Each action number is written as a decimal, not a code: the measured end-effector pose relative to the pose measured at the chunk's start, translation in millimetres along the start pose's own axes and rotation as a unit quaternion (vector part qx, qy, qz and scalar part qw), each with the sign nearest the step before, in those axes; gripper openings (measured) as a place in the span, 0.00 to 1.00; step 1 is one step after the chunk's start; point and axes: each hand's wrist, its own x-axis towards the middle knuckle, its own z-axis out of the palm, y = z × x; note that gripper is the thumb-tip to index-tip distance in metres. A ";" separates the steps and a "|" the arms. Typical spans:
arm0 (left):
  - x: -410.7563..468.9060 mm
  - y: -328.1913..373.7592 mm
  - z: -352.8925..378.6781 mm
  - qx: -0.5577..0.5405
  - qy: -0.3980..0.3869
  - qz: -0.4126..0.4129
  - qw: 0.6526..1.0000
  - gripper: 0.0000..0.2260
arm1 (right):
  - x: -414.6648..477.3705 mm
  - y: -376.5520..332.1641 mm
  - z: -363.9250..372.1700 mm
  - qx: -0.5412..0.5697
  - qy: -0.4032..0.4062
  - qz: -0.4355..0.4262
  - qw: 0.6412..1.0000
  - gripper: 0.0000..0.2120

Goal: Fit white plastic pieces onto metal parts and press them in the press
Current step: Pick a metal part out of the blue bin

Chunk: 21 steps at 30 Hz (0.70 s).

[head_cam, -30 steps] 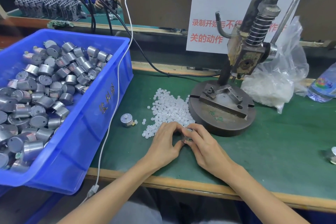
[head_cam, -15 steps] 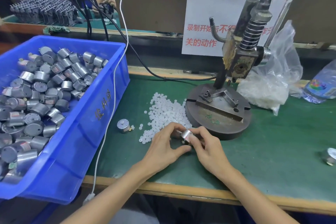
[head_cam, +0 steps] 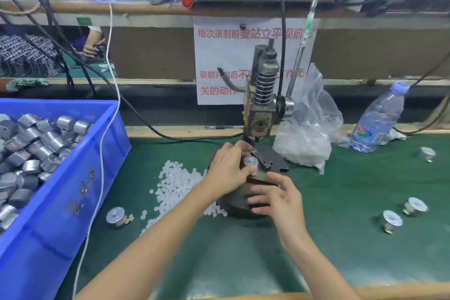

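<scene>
Moved off the mat [head_cam: 341, 202], the motor [head_cam: 250, 161] sits in the press [head_cam: 261, 114]: left hand [head_cam: 227, 168] grips it, right hand [head_cam: 275, 198] hangs released; pressing remains, plus a full bin [head_cam: 73, 178]

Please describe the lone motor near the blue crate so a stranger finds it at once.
Find the big blue crate at the left. Between its right wall and the heap of white plastic pieces lies one round motor on the green mat. Other motors are inside the crate, on the press or far right.
</scene>
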 end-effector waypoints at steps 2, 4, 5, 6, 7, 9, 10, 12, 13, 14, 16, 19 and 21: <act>7.5 -2.1 2.1 -0.001 -0.003 0.002 1.000 0.18 | 2.6 2.6 -9.5 -0.025 0.011 -0.018 0.999 0.14; 8.3 -4.9 4.2 -0.036 0.038 -0.018 0.998 0.18 | 7.4 3.7 -15.5 -0.048 0.015 -0.034 0.998 0.13; 5.6 -6.7 4.7 -0.060 0.064 -0.035 0.996 0.18 | 9.2 3.4 -15.8 -0.060 0.016 -0.043 0.997 0.13; 3.7 -7.7 6.0 -0.085 0.082 -0.049 0.992 0.17 | 12.0 1.7 -16.3 -0.073 0.021 -0.057 0.995 0.14; 1.9 -8.9 7.7 -0.109 0.092 -0.061 0.988 0.15 | 14.9 -2.7 -16.2 -0.086 0.027 -0.073 0.993 0.14; -0.5 -10.1 10.7 -0.143 0.093 -0.077 0.982 0.12 | 24.9 -22.2 -15.4 -0.101 0.049 -0.111 0.987 0.14; -0.8 -10.4 10.6 -0.148 0.091 -0.079 0.982 0.11 | 33.7 -39.0 -13.9 -0.099 0.074 -0.138 0.983 0.14; 0.5 -10.7 10.4 -0.136 0.088 -0.074 0.984 0.11 | 59.2 -83.7 -9.9 -0.077 0.127 -0.209 0.967 0.14; 0.6 -10.7 10.7 -0.124 0.088 -0.069 0.986 0.12 | 75.8 -108.7 -6.5 -0.073 0.138 -0.237 0.959 0.13; 0.3 -10.2 11.0 -0.114 0.087 -0.065 0.988 0.12 | 90.6 -133.8 -1.5 -0.079 0.135 -0.252 0.955 0.14; -1.2 -8.2 11.0 -0.100 0.087 -0.055 0.990 0.13 | 112.0 -176.2 11.3 -0.102 0.093 -0.252 0.958 0.19; -2.4 -7.8 12.7 -0.078 0.093 -0.043 0.992 0.16 | 122.2 -202.7 25.2 -0.116 0.041 -0.256 0.959 0.12; -2.2 -8.8 15.1 -0.063 0.103 -0.043 0.992 0.16 | 115.4 -202.8 24.8 -0.110 0.076 -0.283 0.950 0.06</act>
